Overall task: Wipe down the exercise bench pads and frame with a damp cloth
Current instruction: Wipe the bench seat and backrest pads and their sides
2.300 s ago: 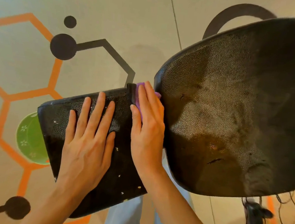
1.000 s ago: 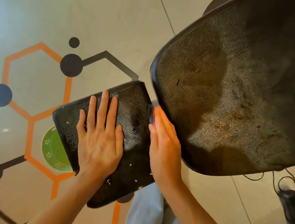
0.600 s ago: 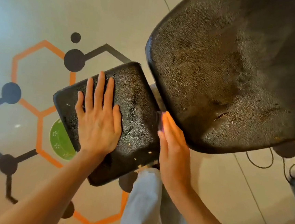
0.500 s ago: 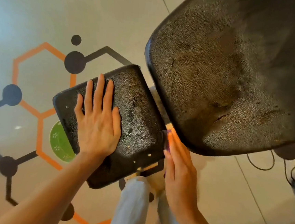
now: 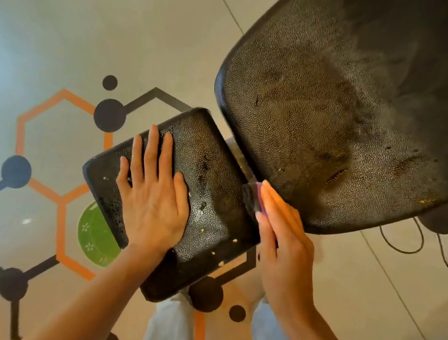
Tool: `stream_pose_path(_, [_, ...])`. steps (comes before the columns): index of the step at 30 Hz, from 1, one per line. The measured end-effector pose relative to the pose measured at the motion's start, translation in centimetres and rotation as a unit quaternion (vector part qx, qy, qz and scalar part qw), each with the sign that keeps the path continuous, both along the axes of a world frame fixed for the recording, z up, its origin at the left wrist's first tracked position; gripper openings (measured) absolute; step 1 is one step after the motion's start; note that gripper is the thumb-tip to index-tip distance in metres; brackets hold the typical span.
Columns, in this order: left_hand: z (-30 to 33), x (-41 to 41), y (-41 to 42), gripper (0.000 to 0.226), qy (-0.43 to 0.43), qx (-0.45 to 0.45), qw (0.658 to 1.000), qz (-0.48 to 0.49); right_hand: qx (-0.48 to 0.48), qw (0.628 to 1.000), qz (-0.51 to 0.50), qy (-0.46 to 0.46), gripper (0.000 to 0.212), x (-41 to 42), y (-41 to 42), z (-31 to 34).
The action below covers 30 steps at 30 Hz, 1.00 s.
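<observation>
The small seat pad (image 5: 205, 184), black pebbled vinyl flecked with pale crumbs, lies under the flat, straight-fingered left hand (image 5: 152, 199). Just beside it the right hand (image 5: 284, 245) presses a purple cloth (image 5: 259, 197) (mostly hidden by fingers) against the pad's edge, below the scuffed large back pad (image 5: 344, 112).

Two black, pebble-textured padded bench cushions show: one small rectangular seat pad (image 5: 205, 184) and one large rounded back pad (image 5: 353, 105). Two bare hands are in view, the left hand (image 5: 153, 190) and the right hand (image 5: 284, 237). One purple cloth (image 5: 259, 197) peeks out by the right fingers. One green round dish with white flower marks (image 5: 95, 236) sits on the floor. Two pale trouser legs (image 5: 168, 327) appear below, and thin black cords (image 5: 401, 239) loop at the right; their number cannot be told.
</observation>
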State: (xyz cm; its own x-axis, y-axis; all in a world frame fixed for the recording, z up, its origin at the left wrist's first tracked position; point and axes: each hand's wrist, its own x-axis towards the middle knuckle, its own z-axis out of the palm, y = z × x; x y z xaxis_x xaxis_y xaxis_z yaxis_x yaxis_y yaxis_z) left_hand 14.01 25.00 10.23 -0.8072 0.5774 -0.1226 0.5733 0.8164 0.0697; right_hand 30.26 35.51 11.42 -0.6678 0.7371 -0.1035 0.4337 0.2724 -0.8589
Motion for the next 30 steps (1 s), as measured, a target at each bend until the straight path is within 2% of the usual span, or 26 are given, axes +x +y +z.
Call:
stream_pose_path(2, [0.0,0.0,0.0,0.06,0.004,-0.001,1.0,0.001,0.034,0.998,0.054,0.004,0.041,-4.2,0.6,-0.2])
stream_pose_path(6, [0.1,-0.2,-0.1,0.058,-0.01,0.019,1.0,-0.011,0.182,0.965,0.161,-0.098,0.046,-5.2,0.9,-2.2])
stream_pose_path(9, [0.6,-0.8,-0.9,0.057,-0.055,0.078,0.995,-0.03,0.149,0.969,0.188,-0.06,0.047,-2.6,0.6,-2.9])
stream_pose_path(11, [1.0,-1.5,-2.4,0.057,-0.06,0.089,0.993,-0.056,0.161,0.963,0.211,-0.05,0.047,-3.0,0.9,-3.2])
stream_pose_path(17, [0.2,-2.6,-4.6,0.06,-0.023,0.036,0.997,-0.057,0.196,0.953,0.215,-0.087,0.046,-15.9,2.6,-3.1])
stream_pose_path(20, [0.3,-2.5,-4.5,0.06,-0.023,0.05,0.997,-0.059,0.194,0.95,0.227,-0.087,0.047,-10.7,1.7,-3.0])
stream_pose_path(23, [0.4,-2.6,-4.4,0.062,-0.023,0.045,0.997,-0.054,0.218,0.936,0.241,-0.132,0.049,-3.7,-0.1,-1.7])
stream_pose_path(25, [0.5,-2.6,-4.2,0.062,-0.026,0.04,0.997,-0.053,0.223,0.936,0.236,-0.134,0.048,-6.6,0.6,-2.3])
stream_pose_path(28, [0.6,-2.6,-4.2,0.062,-0.028,0.037,0.997,-0.057,0.228,0.938,0.239,-0.108,0.047,-15.1,2.3,-2.7])
stream_pose_path(30, [0.6,-2.7,-4.2,0.062,-0.025,0.031,0.997,-0.059,0.23,0.934,0.254,-0.105,0.047,-15.4,2.7,-2.9])
